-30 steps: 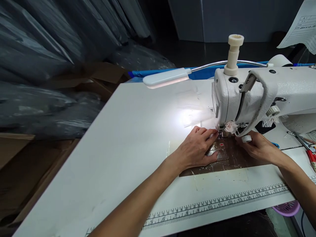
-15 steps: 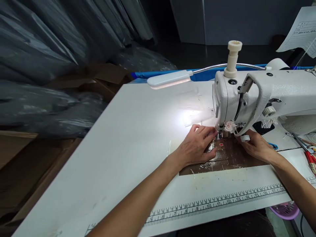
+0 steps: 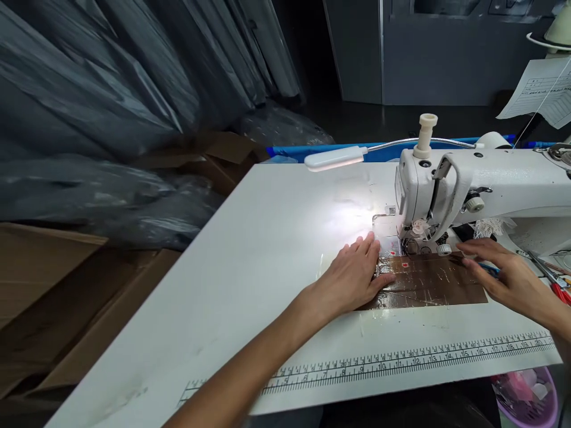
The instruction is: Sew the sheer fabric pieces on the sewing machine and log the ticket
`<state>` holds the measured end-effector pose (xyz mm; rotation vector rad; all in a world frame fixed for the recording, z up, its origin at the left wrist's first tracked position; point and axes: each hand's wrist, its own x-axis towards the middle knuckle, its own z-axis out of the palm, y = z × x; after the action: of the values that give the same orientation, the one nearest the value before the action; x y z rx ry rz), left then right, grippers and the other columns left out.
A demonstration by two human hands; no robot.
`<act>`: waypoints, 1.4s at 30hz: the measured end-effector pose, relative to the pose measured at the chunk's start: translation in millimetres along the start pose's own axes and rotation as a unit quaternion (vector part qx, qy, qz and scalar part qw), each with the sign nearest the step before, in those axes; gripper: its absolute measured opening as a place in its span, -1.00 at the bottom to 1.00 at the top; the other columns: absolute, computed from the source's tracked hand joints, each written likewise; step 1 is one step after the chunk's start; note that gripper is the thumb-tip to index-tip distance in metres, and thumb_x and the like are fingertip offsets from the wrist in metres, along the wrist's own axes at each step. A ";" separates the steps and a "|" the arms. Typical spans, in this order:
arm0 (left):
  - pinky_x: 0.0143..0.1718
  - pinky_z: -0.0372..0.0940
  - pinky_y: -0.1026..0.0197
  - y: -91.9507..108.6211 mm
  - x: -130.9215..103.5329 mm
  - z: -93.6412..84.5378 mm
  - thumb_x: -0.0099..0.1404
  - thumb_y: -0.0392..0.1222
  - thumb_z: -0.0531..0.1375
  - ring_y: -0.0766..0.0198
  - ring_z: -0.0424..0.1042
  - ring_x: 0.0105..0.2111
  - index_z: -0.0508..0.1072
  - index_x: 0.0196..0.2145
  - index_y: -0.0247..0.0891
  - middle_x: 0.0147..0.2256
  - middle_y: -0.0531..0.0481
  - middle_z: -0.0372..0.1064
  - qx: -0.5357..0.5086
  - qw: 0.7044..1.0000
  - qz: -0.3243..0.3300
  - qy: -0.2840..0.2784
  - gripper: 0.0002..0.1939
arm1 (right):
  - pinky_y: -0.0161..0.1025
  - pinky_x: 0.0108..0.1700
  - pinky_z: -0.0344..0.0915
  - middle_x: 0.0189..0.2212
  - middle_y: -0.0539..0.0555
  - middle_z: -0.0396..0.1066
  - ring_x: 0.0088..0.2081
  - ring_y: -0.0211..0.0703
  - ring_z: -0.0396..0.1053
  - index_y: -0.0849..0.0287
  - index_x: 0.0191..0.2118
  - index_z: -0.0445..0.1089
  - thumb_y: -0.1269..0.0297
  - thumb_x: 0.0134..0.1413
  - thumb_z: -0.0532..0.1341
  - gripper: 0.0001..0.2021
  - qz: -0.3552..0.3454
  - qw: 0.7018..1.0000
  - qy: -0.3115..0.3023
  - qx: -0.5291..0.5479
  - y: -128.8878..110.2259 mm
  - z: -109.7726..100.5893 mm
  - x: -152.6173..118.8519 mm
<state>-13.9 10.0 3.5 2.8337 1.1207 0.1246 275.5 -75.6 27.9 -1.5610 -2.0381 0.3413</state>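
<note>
Hands at centre right: I am pressing my left hand (image 3: 357, 274) flat, fingers spread, steadying the brown patch (image 3: 428, 285) on the worktop (image 3: 250, 261); my right hand (image 3: 504, 270) is hovering open beside the sewing machine (image 3: 482, 178).

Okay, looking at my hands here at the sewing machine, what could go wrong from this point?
Your left hand lies flat with its fingertips close to the needle area of the sewing machine; they could be caught if it runs. Your right hand hovers over the brown taped patch, near scissors and a red-handled tool, so a sideways move might meet a sharp edge.
</note>
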 end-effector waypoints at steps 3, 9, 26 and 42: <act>-0.03 0.33 -0.04 -6.9 -5.4 -16.5 0.43 0.08 0.00 -0.07 0.37 0.05 0.28 0.07 -0.35 0.15 -0.34 0.28 0.022 0.999 0.024 0.006 -0.54 | 0.01 -0.03 0.43 -0.08 0.23 0.47 -0.08 0.08 0.46 0.19 -0.03 0.47 0.09 0.32 0.04 -0.63 0.020 0.997 0.017 -0.068 16.9 -10.7 -25.3; -0.11 0.30 0.08 -27.1 33.3 -19.8 0.43 -0.23 -0.04 0.13 0.45 -0.14 0.41 -0.13 -0.30 -0.08 -0.16 0.44 0.017 0.996 0.088 0.003 -0.75 | -0.02 -0.19 0.43 -0.18 0.26 0.48 -0.19 0.09 0.46 0.26 -0.02 0.47 0.05 0.36 -0.05 -0.54 -0.031 0.982 0.030 -0.185 42.2 5.5 -43.6; -0.54 0.13 0.29 -44.2 -2.7 -18.2 0.37 -0.05 0.05 0.34 0.29 -0.55 0.40 -0.46 -0.24 -0.53 0.06 0.37 -0.202 0.979 -0.009 -0.029 -0.69 | -0.27 -0.54 0.23 -0.50 0.05 0.41 -0.56 -0.16 0.36 0.22 -0.14 0.25 0.20 0.37 -0.12 -0.72 0.003 1.000 -0.027 -0.008 -28.8 56.3 -16.2; -0.60 0.24 0.31 -53.3 -33.5 -30.4 0.36 -0.05 0.12 0.18 0.47 -0.21 0.48 -0.12 -0.19 -0.11 -0.08 0.46 -0.195 0.938 -0.118 0.263 -0.75 | -0.18 -0.45 0.38 -0.02 0.43 0.36 -0.37 0.00 0.47 0.37 0.23 0.24 0.43 0.36 -0.02 -0.61 0.013 0.936 -0.119 -0.332 -73.7 99.9 37.2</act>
<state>-77.7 27.5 26.2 2.3426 1.3286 1.0101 153.3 -49.7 -6.6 -2.0096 -2.4838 -0.1911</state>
